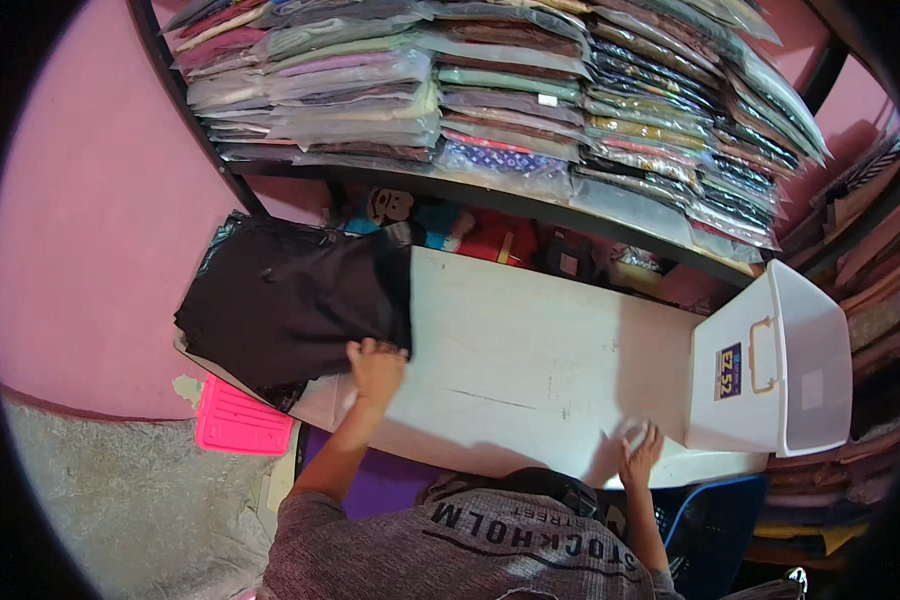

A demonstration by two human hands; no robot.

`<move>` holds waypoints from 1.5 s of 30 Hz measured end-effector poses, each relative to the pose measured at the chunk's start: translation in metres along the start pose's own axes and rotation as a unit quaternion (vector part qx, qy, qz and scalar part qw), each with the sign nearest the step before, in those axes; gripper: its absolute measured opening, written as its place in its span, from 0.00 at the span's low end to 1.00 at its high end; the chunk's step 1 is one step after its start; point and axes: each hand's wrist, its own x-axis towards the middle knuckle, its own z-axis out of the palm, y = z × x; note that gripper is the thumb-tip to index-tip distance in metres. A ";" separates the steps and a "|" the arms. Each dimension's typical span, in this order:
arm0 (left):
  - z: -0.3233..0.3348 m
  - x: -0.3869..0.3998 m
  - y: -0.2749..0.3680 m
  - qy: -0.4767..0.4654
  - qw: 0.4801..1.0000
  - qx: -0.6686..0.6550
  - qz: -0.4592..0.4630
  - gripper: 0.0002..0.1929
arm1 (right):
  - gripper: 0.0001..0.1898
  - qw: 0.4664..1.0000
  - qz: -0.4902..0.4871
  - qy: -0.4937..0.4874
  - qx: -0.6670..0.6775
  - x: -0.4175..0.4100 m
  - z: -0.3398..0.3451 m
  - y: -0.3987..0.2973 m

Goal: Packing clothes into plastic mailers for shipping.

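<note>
A black cloth (pixel 300 300) lies spread over the left end of the white table (pixel 510 352), with crinkled black plastic showing at its upper left edge. My left hand (pixel 377 369) is on the cloth's lower right corner, its fingers bent over the edge; whether they pinch the fabric cannot be told. Near the table's front edge on the right, my right hand (pixel 641 454) has its fingers at a small whitish roundish object (pixel 633 430). That object is blurred, and whether the hand grips it is unclear.
A white plastic bin (pixel 735 375) lies on its side at the table's right end. Behind the table, a shelf (pixel 495 187) carries stacks of folded cloth in clear bags (pixel 510 90). A pink plastic lid or box (pixel 244 420) is below the left end, and a blue plastic basket (pixel 712 525) stands at the front right.
</note>
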 end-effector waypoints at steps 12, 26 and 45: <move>-0.021 -0.066 0.198 -0.123 0.902 -0.194 0.366 0.13 | 0.26 0.900 -0.415 -0.114 0.066 0.087 0.012 -0.163; 0.034 -0.043 0.142 -0.094 0.966 -0.230 0.071 0.37 | 0.32 0.922 -0.291 -0.239 -0.090 0.069 0.018 -0.063; 0.021 -0.079 0.225 -0.168 0.944 -0.244 -0.142 0.41 | 0.31 0.961 -0.188 -0.201 -0.030 0.079 0.048 -0.102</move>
